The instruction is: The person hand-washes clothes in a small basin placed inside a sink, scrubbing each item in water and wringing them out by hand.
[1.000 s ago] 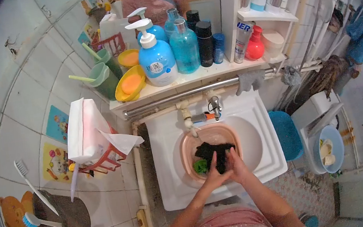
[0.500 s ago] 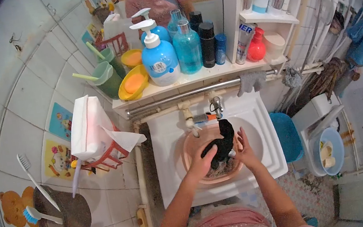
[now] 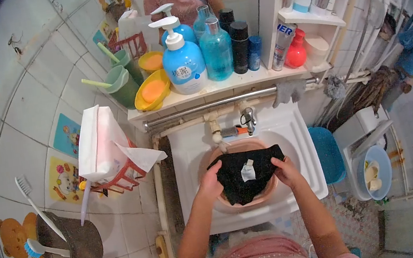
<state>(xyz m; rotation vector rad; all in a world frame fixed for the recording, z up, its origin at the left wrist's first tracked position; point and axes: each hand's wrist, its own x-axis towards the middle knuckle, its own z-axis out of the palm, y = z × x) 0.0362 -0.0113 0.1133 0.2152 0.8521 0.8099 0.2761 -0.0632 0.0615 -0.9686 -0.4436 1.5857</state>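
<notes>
A pair of black briefs (image 3: 235, 183) is stretched flat between my hands, wide at the top and narrowing below, with a white label (image 3: 248, 171) facing up near its middle. My left hand (image 3: 211, 182) pinches its left upper corner. At the opposite corner, my right hand (image 3: 287, 171) grips the edge. Beneath the cloth, a pink basin (image 3: 268, 193) stands in the white sink (image 3: 198, 220); the cloth hides most of the inside of the basin.
A metal tap (image 3: 249, 119) and an orange-and-grey brush (image 3: 235, 131) are behind the basin. Above, a shelf holds a blue pump bottle (image 3: 184, 66) and several other bottles. Tissues (image 3: 100, 144) and a brush cup (image 3: 82, 239) hang at left; a blue bin (image 3: 328, 154) stands at right.
The black briefs were bunched up, held mainly by my left hand, with my right hand spread beside them. Now they are spread wide, and both hands grip their upper corners.
</notes>
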